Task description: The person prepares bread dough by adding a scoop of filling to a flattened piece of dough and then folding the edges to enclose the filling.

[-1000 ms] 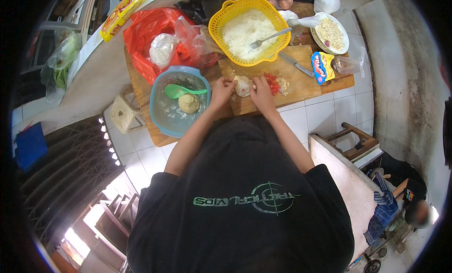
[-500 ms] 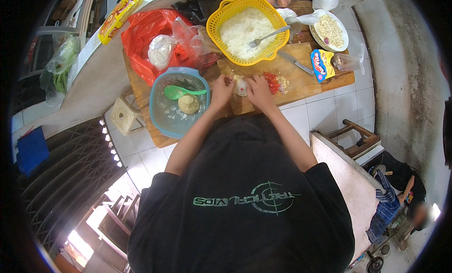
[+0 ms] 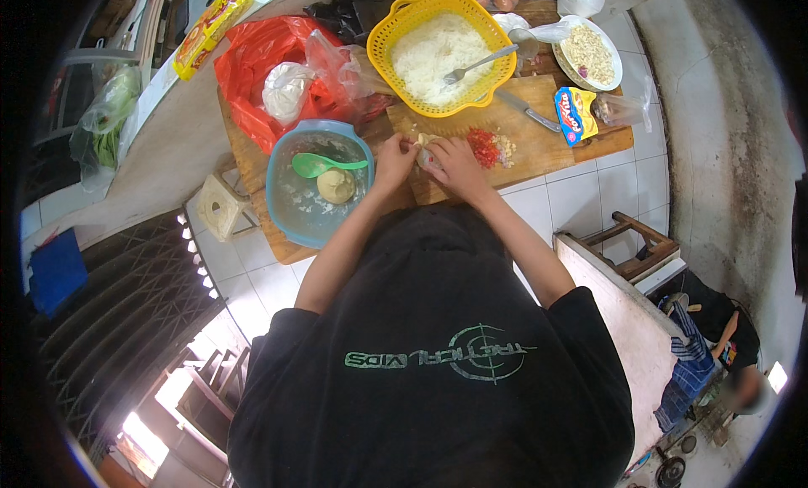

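Over the front of a wooden chopping board (image 3: pixel 543 143), both hands are on a small flattened piece of pale dough (image 3: pixel 426 160) with a hint of red in it. My left hand (image 3: pixel 395 162) pinches its left edge. My right hand (image 3: pixel 459 165) bends over its right side, fingers closed on it and partly covering it. Just right of that hand lie chopped red pieces (image 3: pixel 483 146) and pale chopped bits (image 3: pixel 505 149). Left of my left hand, a light blue plastic bowl (image 3: pixel 273 181) holds a ball of dough (image 3: pixel 336 187) and a green spoon (image 3: pixel 310 165).
Behind the board stands a yellow colander (image 3: pixel 380 48) of white shreds with a fork (image 3: pixel 471 69). A knife (image 3: pixel 528 111), a yellow-and-blue packet (image 3: pixel 576 117) and a white bowl (image 3: pixel 618 74) sit right. A red plastic bag (image 3: pixel 240 75) lies left. Another person (image 3: pixel 730 315) is far lower right.
My right hand has shifted slightly left and turned further over the dough piece. The dough looks more folded and tilted between the fingers.
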Motion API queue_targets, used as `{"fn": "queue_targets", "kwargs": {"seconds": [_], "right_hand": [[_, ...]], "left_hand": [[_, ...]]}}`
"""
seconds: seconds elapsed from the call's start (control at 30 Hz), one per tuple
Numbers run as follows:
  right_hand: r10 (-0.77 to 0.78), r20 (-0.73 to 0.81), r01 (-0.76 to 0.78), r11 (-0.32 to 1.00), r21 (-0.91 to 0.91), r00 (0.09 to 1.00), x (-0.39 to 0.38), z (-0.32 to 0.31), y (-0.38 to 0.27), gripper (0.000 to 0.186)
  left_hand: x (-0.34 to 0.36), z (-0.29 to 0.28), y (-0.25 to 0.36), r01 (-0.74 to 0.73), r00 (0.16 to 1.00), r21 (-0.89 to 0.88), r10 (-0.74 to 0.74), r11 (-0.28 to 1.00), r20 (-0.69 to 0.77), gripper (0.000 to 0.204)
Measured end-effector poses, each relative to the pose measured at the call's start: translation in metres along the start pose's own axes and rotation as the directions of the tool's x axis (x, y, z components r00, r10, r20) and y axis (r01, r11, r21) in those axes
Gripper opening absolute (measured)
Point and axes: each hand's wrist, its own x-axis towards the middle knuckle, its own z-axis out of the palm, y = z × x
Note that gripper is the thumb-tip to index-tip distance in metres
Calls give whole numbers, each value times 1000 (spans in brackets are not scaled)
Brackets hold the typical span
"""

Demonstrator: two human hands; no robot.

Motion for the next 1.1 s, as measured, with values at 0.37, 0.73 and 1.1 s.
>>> {"fn": "queue_targets", "kwargs": {"seconds": [0.37, 0.73, 1.1], "right_hand": [[-15, -8, 15, 1000, 6, 1000, 0, 0, 2, 33], [64, -22, -64, 998, -13, 998, 3, 14, 1, 23], [185, -43, -170, 958, 230, 982, 2, -5, -8, 19]], "left_hand": [[-5, 3, -6, -51, 999, -92, 50, 995, -5, 21], [-11, 5, -7, -34, 999, -188, 36, 982, 10, 16], [-13, 9, -10, 25, 998, -303, -6, 953, 61, 16]]}}
